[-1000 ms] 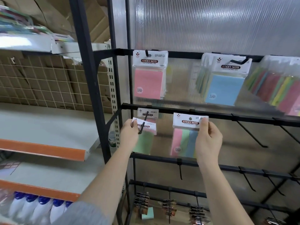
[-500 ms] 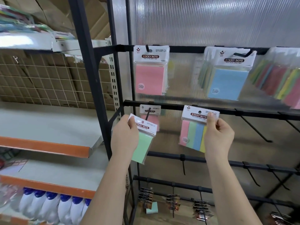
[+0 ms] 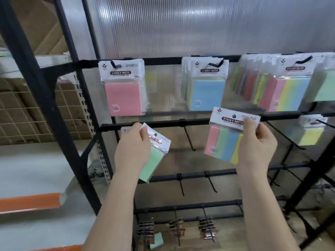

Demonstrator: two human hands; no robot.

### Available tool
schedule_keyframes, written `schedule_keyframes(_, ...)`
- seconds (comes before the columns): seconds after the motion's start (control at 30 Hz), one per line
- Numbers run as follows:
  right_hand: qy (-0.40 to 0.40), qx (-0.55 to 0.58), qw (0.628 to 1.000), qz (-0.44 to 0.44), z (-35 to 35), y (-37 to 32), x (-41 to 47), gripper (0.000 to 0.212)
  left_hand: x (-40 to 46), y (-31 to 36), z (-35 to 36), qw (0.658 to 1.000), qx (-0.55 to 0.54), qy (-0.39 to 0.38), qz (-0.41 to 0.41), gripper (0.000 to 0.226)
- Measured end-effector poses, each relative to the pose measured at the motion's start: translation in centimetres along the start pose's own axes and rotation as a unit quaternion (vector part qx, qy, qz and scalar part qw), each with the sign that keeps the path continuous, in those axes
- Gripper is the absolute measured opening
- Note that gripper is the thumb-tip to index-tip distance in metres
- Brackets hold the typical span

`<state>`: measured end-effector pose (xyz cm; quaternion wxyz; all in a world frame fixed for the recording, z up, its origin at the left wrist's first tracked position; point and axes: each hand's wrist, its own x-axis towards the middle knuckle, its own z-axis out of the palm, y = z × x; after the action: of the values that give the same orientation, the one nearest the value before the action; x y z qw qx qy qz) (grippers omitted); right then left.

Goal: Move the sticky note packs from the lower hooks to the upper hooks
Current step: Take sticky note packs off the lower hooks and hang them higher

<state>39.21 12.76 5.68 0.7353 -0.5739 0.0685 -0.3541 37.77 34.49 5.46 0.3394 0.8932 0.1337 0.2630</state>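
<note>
Nearest, two bare forearms are raised from the bottom of the view toward a black display rack (image 3: 54, 109). A green pack (image 3: 154, 156) of sticky notes is gripped at its white header card by the left hand (image 3: 133, 151), fingers curled round the card's upper left corner; the pack is tilted, its lower end leaning left, and is held off any hook, just below the middle bar (image 3: 192, 122). A striped pack (image 3: 224, 142) in pink, green, blue and yellow is pinched by the right hand (image 3: 257, 145), thumb laid across the header's right end beside the printed "STICKY NOTE" label; it too hangs free of the hooks, its header overlapping the middle bar. Between the two packs, a bare hook (image 3: 188, 138) is seen slanting down from that bar. Lower down, further bars with bare hooks and a row of binder clips (image 3: 206, 227) are visible. Behind the hands, on the top bar, a pink pack (image 3: 124, 87) hangs at left, a blue pack (image 3: 206, 86) at centre, and a row of multicoloured packs (image 3: 282, 87) at right. One yellow-green pack (image 3: 310, 131) is hung on the middle bar at far right. Farthest back, a ribbed translucent panel (image 3: 199, 24) is seen, and a shelf with an orange edge (image 3: 29, 201) stands at left.
</note>
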Motion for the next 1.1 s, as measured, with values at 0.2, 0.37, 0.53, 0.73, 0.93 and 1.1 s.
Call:
schedule_keyframes(0.2, -0.029, 0.002, 0.998, -0.058, -4.0, -2.4, 3.7, 0.029, -1.0, 4.5, 3.6, 0.999, -0.025, -0.01, 0.035, 0.026)
schedule_keyframes(0.37, -0.053, 0.041, 0.996, -0.066, -6.4, -3.9, 7.4, 0.006, -2.0, 7.6, 6.6, 0.995, -0.07, 0.023, 0.065, 0.032)
schedule_keyframes(0.53, -0.067, 0.055, 0.991, -0.105, -7.6, -5.4, 12.0, 0.017, -3.8, 10.1, 9.1, 0.991, -0.102, 0.06, 0.063, 0.032)
schedule_keyframes(0.73, -0.108, 0.077, 0.982, -0.131, -7.3, -7.6, 16.0, 0.033, -5.4, 12.6, 10.6, 0.99, -0.1, 0.089, 0.046, 0.03)
schedule_keyframes(0.93, -0.129, 0.054, 0.984, -0.109, -6.4, -7.8, 18.1, 0.044, -6.0, 13.9, 10.5, 0.989, -0.099, 0.1, 0.032, 0.035)
schedule_keyframes(1.1, -0.123, 0.029, 0.987, -0.097, -5.9, -7.5, 18.8, 0.048, -5.8, 13.8, 10.2, 0.989, -0.105, 0.102, 0.031, 0.028)
